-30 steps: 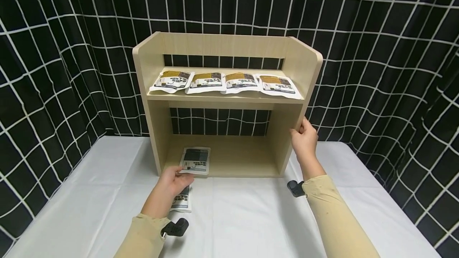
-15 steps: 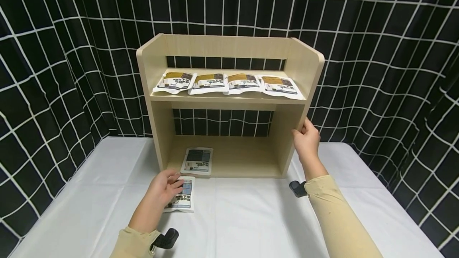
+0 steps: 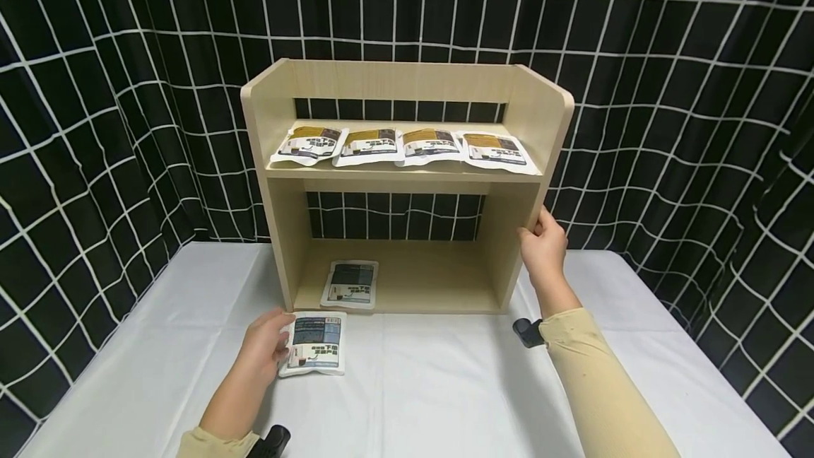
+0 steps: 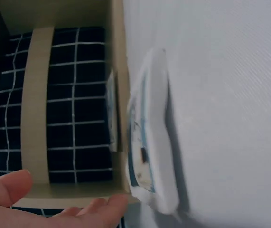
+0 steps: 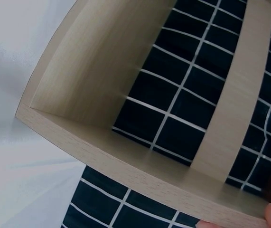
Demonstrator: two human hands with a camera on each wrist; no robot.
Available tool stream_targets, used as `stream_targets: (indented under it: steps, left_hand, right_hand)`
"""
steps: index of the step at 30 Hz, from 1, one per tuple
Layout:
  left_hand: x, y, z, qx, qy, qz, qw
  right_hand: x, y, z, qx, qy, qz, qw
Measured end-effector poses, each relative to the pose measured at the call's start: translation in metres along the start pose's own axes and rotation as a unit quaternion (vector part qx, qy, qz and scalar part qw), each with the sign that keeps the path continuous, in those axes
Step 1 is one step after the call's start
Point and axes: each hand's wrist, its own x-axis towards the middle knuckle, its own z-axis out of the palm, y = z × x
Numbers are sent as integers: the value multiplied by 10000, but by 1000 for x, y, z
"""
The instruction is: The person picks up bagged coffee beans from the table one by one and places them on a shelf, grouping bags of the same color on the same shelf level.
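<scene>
A white pouch with a blue and dark printed label (image 3: 316, 341) lies on the white tabletop, just before the shelf's lower front edge. Beside its left edge is my left hand (image 3: 257, 345), thumb and fingers apart in the left wrist view with nothing between them; whether a fingertip touches the pouch I cannot tell. A similar pouch (image 3: 351, 284) lies flat on the bottom board of the wooden shelf unit (image 3: 407, 186), toward the left. My right hand (image 3: 545, 246) grips the front edge of the unit's right side panel, its thumb on the inner side.
On the upper board several white and brown pouches (image 3: 369, 145) lie in a row. A white cloth (image 3: 445, 387) covers the table. Black curtains with a white grid (image 3: 668, 126) hang behind and at both sides.
My left hand has drawn back from the pouch on the bottom board, moving left and toward me, uncovering the pouch on the table. The right hand keeps its hold on the side panel.
</scene>
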Motion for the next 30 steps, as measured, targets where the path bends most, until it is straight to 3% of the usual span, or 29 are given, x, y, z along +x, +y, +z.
stream_targets:
  steps: [7,19,23,30]
  left_hand:
    - [-2,-6,-6,461,254,-65,9986]
    - [5,-23,-22,1260,-79,-119,9919]
    - [10,-29,-26,1662,38,-284,9857]
    - [3,-22,-20,2116,126,-536,9758]
  right_hand:
    - [0,0,1,12,-21,30,10000]
    - [-1,-1,1,28,-25,32,10000]
    - [-1,0,1,17,-7,40,10000]
    - [-1,1,1,42,-18,44,10000]
